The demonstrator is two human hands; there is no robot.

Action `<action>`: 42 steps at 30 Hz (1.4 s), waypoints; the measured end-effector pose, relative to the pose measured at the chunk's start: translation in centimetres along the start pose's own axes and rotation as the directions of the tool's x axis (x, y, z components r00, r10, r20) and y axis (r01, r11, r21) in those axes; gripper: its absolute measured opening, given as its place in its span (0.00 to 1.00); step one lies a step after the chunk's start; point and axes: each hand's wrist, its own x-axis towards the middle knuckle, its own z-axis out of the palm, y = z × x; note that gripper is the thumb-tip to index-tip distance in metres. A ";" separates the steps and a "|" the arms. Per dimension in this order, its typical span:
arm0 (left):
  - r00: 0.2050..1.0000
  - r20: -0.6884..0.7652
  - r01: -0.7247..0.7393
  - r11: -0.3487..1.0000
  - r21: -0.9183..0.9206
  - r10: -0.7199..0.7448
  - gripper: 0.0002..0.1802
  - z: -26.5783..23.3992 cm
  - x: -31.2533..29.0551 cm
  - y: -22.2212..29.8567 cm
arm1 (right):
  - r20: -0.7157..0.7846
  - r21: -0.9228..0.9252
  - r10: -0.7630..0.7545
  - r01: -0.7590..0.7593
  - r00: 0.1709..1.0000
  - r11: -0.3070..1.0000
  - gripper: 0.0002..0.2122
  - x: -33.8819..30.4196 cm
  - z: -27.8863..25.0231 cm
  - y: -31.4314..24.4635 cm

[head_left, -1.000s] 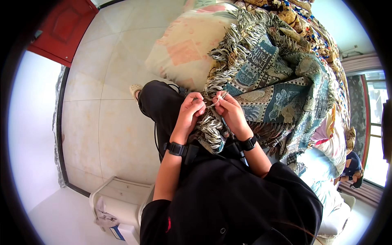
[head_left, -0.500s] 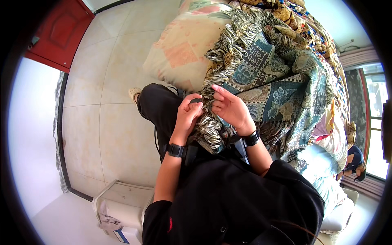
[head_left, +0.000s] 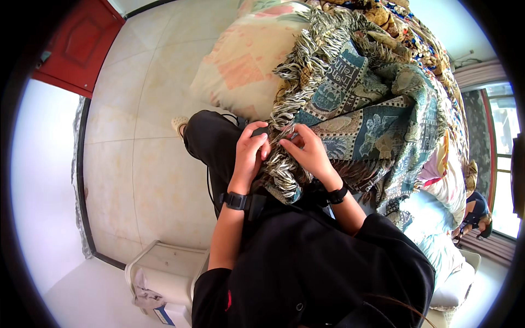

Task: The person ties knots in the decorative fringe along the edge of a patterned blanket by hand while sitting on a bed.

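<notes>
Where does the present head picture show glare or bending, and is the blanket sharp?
Head view: glare whitens parts of the window; the dark skirting bows with the fisheye lens, and black fills the corners; the woven pattern of the fringed blanket looks fairly sharp.

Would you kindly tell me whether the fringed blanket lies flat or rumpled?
Rumpled: the fringed blanket is creased and bunched into visible folds.
</notes>
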 end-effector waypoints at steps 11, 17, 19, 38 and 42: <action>1.000 -0.021 0.025 0.932 0.362 -0.018 0.16 0.5 0.2 -0.5 | -0.083 -0.018 -0.107 0.106 0.991 0.994 0.06 1.4 0.9 -0.9; 0.998 -0.067 0.017 0.925 0.380 0.009 0.10 -0.1 0.7 -1.4 | -0.092 0.000 -0.093 0.093 0.991 0.996 0.06 1.4 1.1 -0.3; 0.997 -0.069 0.006 0.921 0.390 0.022 0.10 -0.1 0.8 -1.4 | -0.086 0.006 -0.085 0.086 0.993 0.996 0.06 1.4 1.1 -0.1; 0.992 -0.083 0.114 0.972 0.207 -0.099 0.09 -0.2 0.5 -1.0 | 0.042 0.329 -0.031 0.015 0.999 0.944 0.09 1.5 1.4 2.4; 0.996 -0.049 0.083 0.983 0.166 -0.076 0.09 -0.5 0.4 -1.0 | -0.026 0.136 -0.106 0.108 0.994 0.985 0.08 1.5 1.4 1.5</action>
